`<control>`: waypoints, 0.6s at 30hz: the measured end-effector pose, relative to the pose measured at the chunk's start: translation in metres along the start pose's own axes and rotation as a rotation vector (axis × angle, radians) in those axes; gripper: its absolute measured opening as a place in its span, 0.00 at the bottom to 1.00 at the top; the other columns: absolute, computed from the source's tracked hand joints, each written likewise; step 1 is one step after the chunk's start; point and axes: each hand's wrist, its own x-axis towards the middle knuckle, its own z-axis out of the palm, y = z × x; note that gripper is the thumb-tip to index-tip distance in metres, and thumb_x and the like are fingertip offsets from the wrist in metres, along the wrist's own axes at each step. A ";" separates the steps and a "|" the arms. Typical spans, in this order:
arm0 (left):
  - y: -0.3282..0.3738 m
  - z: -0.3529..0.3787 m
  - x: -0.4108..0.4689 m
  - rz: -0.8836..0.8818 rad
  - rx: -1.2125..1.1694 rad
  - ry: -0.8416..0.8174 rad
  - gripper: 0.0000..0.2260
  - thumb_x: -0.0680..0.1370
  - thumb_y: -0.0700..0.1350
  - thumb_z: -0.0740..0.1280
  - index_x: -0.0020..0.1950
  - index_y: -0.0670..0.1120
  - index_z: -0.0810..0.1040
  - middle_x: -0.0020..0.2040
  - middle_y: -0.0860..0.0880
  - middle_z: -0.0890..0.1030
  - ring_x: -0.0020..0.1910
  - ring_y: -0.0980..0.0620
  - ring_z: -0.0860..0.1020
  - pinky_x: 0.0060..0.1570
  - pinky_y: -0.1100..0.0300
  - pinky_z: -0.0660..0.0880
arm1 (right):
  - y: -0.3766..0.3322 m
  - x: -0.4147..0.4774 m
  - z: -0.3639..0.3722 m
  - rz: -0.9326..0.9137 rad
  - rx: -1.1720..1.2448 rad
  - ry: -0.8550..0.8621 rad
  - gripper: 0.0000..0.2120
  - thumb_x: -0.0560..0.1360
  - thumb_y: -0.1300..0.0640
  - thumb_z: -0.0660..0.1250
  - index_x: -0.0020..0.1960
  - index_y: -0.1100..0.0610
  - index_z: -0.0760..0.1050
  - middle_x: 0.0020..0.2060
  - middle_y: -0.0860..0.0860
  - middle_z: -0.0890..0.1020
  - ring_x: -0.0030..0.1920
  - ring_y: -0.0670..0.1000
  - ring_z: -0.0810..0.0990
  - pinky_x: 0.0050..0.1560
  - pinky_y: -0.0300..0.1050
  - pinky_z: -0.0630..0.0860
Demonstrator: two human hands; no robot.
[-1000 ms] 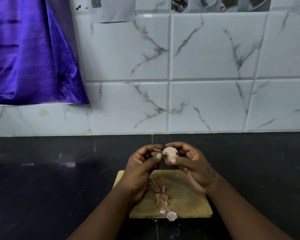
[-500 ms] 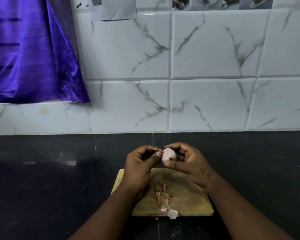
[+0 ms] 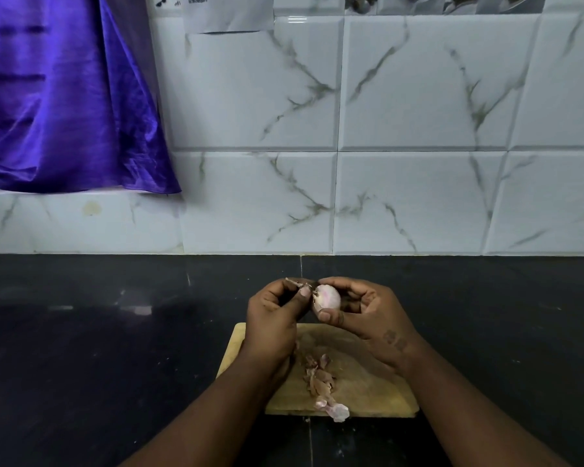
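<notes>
Head view, left to right: I see the left hand (image 3: 273, 320) pinching a dry strip of skin (image 3: 296, 283) between thumb and curled fingers, just beside the small onion (image 3: 327, 295), which the right hand (image 3: 375, 315) grips in curled fingers, held above the wooden board (image 3: 368, 382) where loose peelings (image 3: 319, 375) lie

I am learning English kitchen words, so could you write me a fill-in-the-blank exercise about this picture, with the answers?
1. The small onion is gripped by the ____.
2. A strip of peel at the onion's top is pinched by the ____.
3. The torn-off peels lie on the wooden ____.
4. The wall behind the black counter is covered with white ____.
Missing words: right hand; left hand; board; tiles.
</notes>
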 end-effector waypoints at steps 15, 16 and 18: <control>0.015 -0.004 0.001 -0.044 0.019 0.044 0.09 0.82 0.34 0.63 0.43 0.39 0.78 0.35 0.44 0.79 0.35 0.49 0.77 0.33 0.59 0.77 | 0.011 0.008 -0.013 -0.024 0.123 -0.004 0.26 0.65 0.63 0.80 0.63 0.55 0.82 0.58 0.53 0.87 0.60 0.55 0.85 0.62 0.47 0.80; 0.014 -0.004 0.000 0.013 0.110 0.016 0.09 0.81 0.34 0.63 0.41 0.37 0.77 0.35 0.43 0.76 0.34 0.47 0.74 0.32 0.58 0.72 | 0.011 0.008 -0.014 -0.014 0.120 -0.004 0.27 0.65 0.63 0.80 0.63 0.55 0.82 0.58 0.53 0.87 0.60 0.55 0.85 0.61 0.47 0.80; 0.010 -0.005 -0.005 0.132 0.273 -0.074 0.11 0.77 0.38 0.64 0.36 0.36 0.74 0.32 0.43 0.73 0.34 0.48 0.70 0.32 0.54 0.66 | 0.011 0.007 -0.014 0.000 0.103 -0.012 0.27 0.66 0.63 0.79 0.64 0.56 0.81 0.57 0.53 0.87 0.60 0.54 0.85 0.61 0.47 0.81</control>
